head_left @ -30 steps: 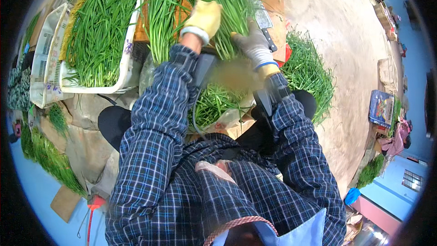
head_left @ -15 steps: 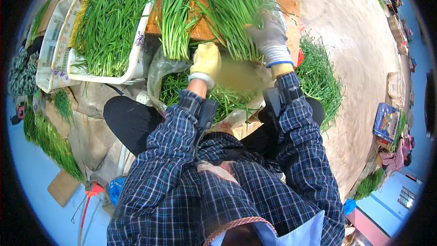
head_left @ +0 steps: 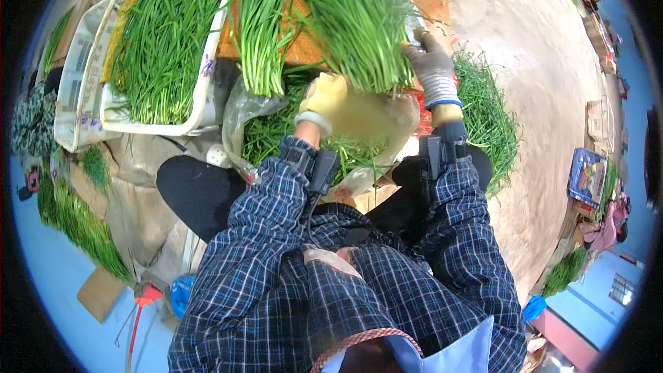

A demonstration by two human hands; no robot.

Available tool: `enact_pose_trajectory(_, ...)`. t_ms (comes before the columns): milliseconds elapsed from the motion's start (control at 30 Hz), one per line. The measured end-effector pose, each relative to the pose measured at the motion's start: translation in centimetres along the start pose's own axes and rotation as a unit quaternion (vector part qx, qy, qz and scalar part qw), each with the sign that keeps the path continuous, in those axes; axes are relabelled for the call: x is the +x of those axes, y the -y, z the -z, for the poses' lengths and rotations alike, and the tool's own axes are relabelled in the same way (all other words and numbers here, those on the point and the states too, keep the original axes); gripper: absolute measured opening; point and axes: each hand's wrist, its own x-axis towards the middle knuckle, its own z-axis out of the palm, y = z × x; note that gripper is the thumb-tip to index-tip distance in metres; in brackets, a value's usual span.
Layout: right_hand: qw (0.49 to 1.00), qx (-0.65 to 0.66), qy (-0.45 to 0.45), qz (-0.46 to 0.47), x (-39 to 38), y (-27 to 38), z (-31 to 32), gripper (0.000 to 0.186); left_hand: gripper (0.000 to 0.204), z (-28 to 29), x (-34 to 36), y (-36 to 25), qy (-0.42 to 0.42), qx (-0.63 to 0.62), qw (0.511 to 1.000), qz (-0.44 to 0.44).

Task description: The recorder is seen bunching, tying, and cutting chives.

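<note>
My left hand (head_left: 323, 100), in a yellow glove with a white cuff, is closed just below the pale cut ends of a large chive bundle (head_left: 356, 21). Its fingers are curled, and whatever they hold is hidden. My right hand (head_left: 432, 72), in a grey knitted glove, is to the right of those cut ends. With fingers apart, it reaches toward a grey-white object (head_left: 413, 19) at the board's right side; whether they touch is unclear. A smaller chive bundle (head_left: 262, 34) lies left of the large one, both on an orange-brown wooden board (head_left: 231, 45).
A white plastic crate (head_left: 210, 69) full of chives stands at the left. Below my hands, a clear plastic bag (head_left: 238, 114) holds loose green leaves. More loose chives (head_left: 487, 128) are heaped on the floor beside my right knee. A red-headed broom (head_left: 147, 295) is at lower left.
My right hand has moved right and slightly down, away from the large bundle's edge. My left hand has shifted slightly right and down. The bundles remain on the board.
</note>
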Motion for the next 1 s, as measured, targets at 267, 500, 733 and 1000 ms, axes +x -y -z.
enact_pose_trajectory(267,0.989,0.023,0.113,-0.088,2.2,-3.1,-2.3,0.081,0.041,2.7,1.7,-1.7,0.007,-0.05,0.992,-0.115)
enact_pose_trajectory(500,0.984,0.087,0.094,-0.127,0.2,-0.1,-6.2,0.072,0.057,3.0,1.2,-6.9,0.029,0.01,0.999,-0.042)
enact_pose_trajectory(733,0.952,0.238,0.025,-0.192,-0.3,-3.5,-8.6,0.061,0.047,1.9,3.8,-7.5,0.036,0.154,0.966,-0.205)
enact_pose_trajectory(1000,0.986,0.014,0.07,-0.15,0.2,-1.0,-4.7,0.064,0.04,2.9,4.5,-2.2,-0.061,-0.032,0.998,-0.008)
